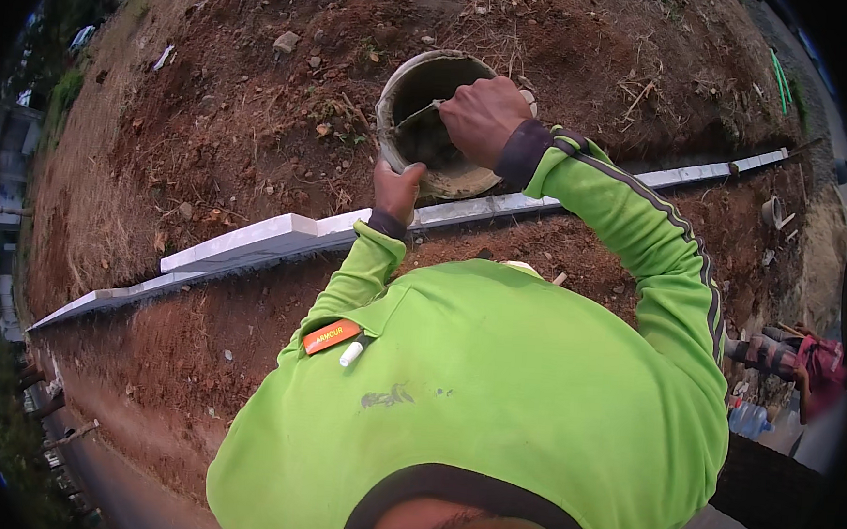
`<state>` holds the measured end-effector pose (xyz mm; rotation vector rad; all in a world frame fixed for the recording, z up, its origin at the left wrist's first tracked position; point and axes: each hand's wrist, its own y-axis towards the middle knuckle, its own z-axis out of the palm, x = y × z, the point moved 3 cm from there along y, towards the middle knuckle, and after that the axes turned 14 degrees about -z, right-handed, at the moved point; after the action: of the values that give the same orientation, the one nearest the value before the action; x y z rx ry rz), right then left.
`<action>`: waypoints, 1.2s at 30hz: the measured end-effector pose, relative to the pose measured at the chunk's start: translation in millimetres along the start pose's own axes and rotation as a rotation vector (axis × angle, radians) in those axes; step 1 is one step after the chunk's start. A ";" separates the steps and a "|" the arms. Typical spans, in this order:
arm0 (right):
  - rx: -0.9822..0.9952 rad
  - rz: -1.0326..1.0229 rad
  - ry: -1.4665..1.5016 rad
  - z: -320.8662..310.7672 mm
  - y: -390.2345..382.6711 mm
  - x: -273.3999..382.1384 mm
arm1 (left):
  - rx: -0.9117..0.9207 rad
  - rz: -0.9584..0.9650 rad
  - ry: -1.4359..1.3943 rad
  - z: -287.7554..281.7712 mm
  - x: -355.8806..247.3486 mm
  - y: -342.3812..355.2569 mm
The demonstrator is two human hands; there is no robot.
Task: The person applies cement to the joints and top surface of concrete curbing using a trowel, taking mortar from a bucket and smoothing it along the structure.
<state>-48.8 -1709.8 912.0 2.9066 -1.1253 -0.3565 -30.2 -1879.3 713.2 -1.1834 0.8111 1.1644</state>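
Bucket sits above curb, w/ trowel inside. Left hand at bucket's near rim, right hand over its right side.

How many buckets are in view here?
1: a grey, mortar-smeared bucket, on the soil beyond the white block row, gripped by the left hand. Others may be hidden.

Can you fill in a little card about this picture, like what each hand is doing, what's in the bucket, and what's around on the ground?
left hand: grips the near rim of the bucket, which is tilted
right hand: closed on the handle of a trowel that reaches into the bucket
bucket inside: smeared grey; how much is in it cannot be told
row of white blocks: runs across the red soil, just below the bucket
far right: another person crouched at the picture's edge
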 end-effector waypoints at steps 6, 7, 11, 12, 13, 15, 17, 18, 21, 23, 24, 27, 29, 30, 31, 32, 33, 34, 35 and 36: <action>-0.073 0.082 -0.009 -21.1 3.8 28.4 | 0.059 -0.037 0.032 -8.1 -20.5 -19.3; -0.003 0.009 -0.036 -18.8 2.5 47.5 | 0.072 -0.053 0.014 -10.8 -17.3 -18.0; 0.075 0.019 -0.005 -8.6 -18.5 43.8 | 0.090 -0.011 0.066 -28.3 -6.2 -15.8; 0.046 0.072 -0.012 -14.6 -18.3 41.2 | 0.083 0.022 0.107 -30.0 -4.0 -19.7; 0.017 0.125 -0.020 -23.2 -16.0 40.5 | 0.082 -0.009 0.109 -32.3 -0.8 -21.7; -0.140 0.113 -0.027 -19.5 -19.2 44.9 | 0.101 -0.070 0.123 -30.7 -3.1 -28.5; 0.022 0.041 0.098 -6.0 -27.4 50.2 | 0.123 -0.088 0.109 -44.8 -0.7 -31.8; 0.103 0.007 0.154 0.6 -32.9 49.3 | 0.139 -0.093 0.099 -47.6 -3.0 -31.3; 0.102 0.302 0.144 43.1 -52.6 20.5 | 0.138 -0.021 0.117 -46.3 -3.2 -36.7; 0.033 0.465 0.140 60.0 -59.1 3.7 | 0.164 -0.003 0.113 -37.2 -3.8 -37.6; -0.007 0.427 0.123 72.2 -55.8 12.6 | 0.188 -0.019 0.113 -32.3 -4.3 -37.5; -0.120 0.282 0.005 82.6 -30.8 54.9 | 0.219 -0.067 0.084 -28.2 -16.1 -39.2; -0.092 0.021 -0.096 86.1 -37.9 77.4 | 0.207 -0.052 0.182 -44.9 -21.0 -32.2; -0.071 -0.106 -0.152 88.8 -42.8 82.7 | 0.225 0.022 0.246 -40.9 -30.3 -29.8; 0.002 -0.144 -0.053 92.4 -47.5 71.2 | 0.244 0.096 0.308 -36.6 -39.7 -27.5; 0.014 -0.112 -0.011 83.5 -53.1 67.6 | 0.242 0.164 0.378 -40.5 -45.3 -33.7; 0.025 -0.078 0.005 63.3 -57.4 52.1 | 0.185 0.115 0.378 -44.3 -45.3 -35.9; 0.033 -0.047 0.024 55.8 -60.2 38.4 | 0.173 0.119 0.342 -45.1 -46.3 -38.2; 0.031 0.083 0.069 57.6 -70.5 27.4 | 0.174 0.118 0.296 -40.2 -44.5 -43.8; -0.032 0.161 0.062 57.2 -70.9 21.2 | 0.173 0.116 0.251 -35.4 -44.8 -46.8</action>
<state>1.3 -1666.7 845.8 2.7547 -1.3190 -0.2766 7.0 -1923.4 759.3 -1.1634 1.1611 1.0274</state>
